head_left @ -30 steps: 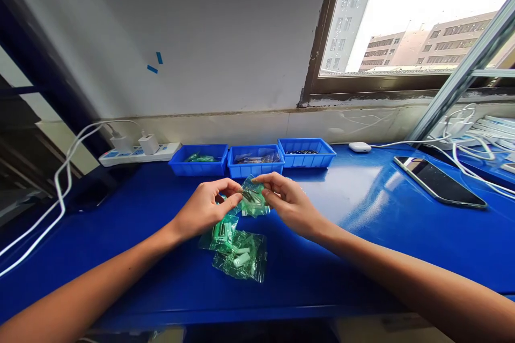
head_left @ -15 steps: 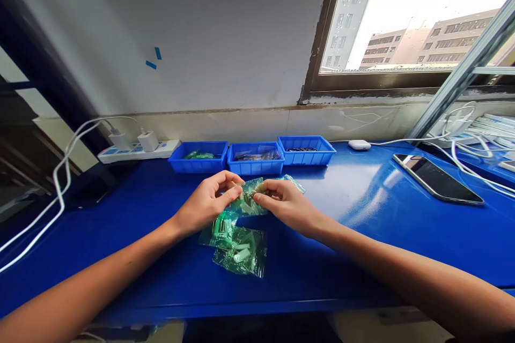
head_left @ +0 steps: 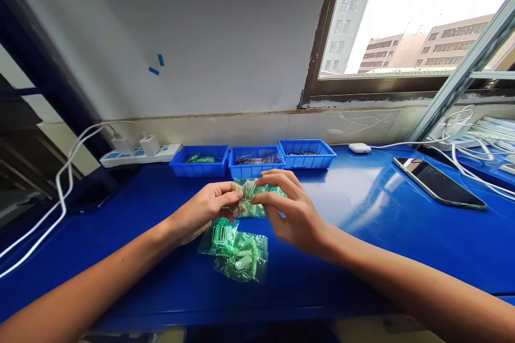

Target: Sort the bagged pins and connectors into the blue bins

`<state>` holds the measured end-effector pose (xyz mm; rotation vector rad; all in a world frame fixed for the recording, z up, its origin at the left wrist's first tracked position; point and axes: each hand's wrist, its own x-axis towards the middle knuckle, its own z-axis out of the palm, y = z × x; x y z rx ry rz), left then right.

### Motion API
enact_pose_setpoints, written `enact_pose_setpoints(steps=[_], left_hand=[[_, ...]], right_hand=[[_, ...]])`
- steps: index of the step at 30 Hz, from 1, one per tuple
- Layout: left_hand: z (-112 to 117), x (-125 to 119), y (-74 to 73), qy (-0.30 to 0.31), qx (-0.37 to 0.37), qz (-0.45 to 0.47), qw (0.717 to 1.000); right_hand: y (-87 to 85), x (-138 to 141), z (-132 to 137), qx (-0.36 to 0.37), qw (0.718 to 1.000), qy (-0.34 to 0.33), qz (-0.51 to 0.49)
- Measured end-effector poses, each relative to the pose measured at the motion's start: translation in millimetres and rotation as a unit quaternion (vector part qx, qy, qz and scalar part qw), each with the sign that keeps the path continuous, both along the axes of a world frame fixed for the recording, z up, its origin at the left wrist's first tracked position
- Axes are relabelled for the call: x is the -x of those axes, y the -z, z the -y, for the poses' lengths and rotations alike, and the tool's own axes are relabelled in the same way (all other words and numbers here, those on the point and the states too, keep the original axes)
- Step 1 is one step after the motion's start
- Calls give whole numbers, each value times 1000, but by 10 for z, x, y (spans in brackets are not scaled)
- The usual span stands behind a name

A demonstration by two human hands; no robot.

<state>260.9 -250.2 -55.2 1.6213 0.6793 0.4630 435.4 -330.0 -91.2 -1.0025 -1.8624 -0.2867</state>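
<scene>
My left hand (head_left: 209,204) pinches a small clear bag of screws (head_left: 248,189) between thumb and fingers. At the bag's right side is my right hand (head_left: 295,208), its thumb and fingers spread apart; whether a fingertip touches the bag I cannot tell. Behind and beneath lies a greenish clear packet (head_left: 257,210), partly covered by the hands. Nearer to me, a packet with green plastic pieces (head_left: 222,237) overlaps a packet with pale, whitish-green pieces (head_left: 243,261) on the blue table.
Three blue bins stand along the wall: one with green pieces (head_left: 177,168), one with clear bags (head_left: 237,171), one with dark small parts (head_left: 322,162). A phone (head_left: 438,182) and white case (head_left: 359,148) lie right. A power strip (head_left: 129,157) with cables sits left.
My right hand has let go of the bag's right side and opened its fingers. My left hand still holds the bag, and the screws in it show more plainly.
</scene>
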Motion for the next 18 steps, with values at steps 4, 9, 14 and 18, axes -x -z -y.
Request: enact_pose_setpoints(steps=[4, 9, 14, 18], left_hand=[[-4, 8, 6, -68, -204, -9, 976], [7, 59, 39, -84, -474, 16, 876], [-10, 102, 100, -1, -668, 45, 743], [-17, 95, 142, -52, -664, -14, 746]], right_hand=[[9, 16, -4, 65, 995, 45, -66], [-99, 67, 15, 327, 923, -32, -200], [-119, 64, -22, 421, 821, -111, -371], [-44, 49, -69, 351, 851, -87, -382]])
